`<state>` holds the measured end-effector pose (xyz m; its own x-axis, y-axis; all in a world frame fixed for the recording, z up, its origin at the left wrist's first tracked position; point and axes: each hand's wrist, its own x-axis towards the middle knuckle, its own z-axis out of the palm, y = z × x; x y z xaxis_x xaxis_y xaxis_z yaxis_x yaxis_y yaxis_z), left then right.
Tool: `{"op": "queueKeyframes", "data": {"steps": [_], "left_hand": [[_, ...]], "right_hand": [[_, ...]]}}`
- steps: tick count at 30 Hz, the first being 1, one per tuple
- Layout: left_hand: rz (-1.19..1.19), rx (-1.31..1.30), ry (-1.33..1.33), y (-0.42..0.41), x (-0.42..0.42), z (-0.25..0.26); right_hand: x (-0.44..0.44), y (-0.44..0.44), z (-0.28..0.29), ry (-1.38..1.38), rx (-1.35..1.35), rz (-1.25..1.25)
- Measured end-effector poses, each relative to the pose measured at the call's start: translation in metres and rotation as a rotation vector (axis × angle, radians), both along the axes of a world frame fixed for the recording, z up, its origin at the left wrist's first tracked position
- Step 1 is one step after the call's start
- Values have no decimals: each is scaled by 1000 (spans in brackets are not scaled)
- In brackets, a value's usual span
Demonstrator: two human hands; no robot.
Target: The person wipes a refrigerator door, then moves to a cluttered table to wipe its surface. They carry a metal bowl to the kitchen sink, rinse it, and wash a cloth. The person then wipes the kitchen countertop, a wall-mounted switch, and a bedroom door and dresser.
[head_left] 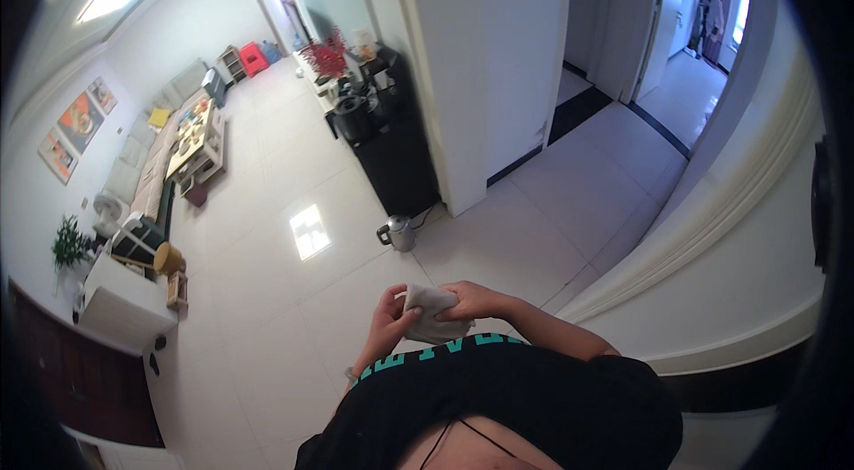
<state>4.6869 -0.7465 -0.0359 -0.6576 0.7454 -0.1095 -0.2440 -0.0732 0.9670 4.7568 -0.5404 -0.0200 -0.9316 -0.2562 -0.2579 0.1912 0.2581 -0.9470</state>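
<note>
A folded light grey cloth [430,313] is held between both hands in front of my black shirt. My left hand [389,318] grips its left edge, the thumb on top and the fingers behind. On the opposite side, my right hand [470,301] pinches the cloth with the thumb on its upper face. Beyond the hands a metal electric kettle [401,234] with a black handle stands on the tiled floor, its cord running toward the black cabinet.
A black cabinet [400,170] bearing a dark pot [353,118] and red flowers [325,58] stands against the wall end. At left are a long sofa [137,150], a low table [193,146] and a white cabinet [123,300]. A doorway opens at upper right; a curved white moulding runs along the right.
</note>
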Motion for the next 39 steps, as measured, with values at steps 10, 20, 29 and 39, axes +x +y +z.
{"op": "queueKeyframes", "data": {"steps": [10, 20, 29, 39], "left_hand": [[-356, 21, -46, 144, -138, -12], [-633, 235, -253, 295, -282, -3], [-751, 47, -151, 432, -320, -2], [-666, -63, 43, 644, -294, -16]], "right_hand": [[-59, 121, -2, -25, -190, -379], [-175, 216, 3, 79, -829, -832], [-187, 314, -13, 51, -1258, -1117], [-153, 494, -35, 283, -1175, -1195]]}}
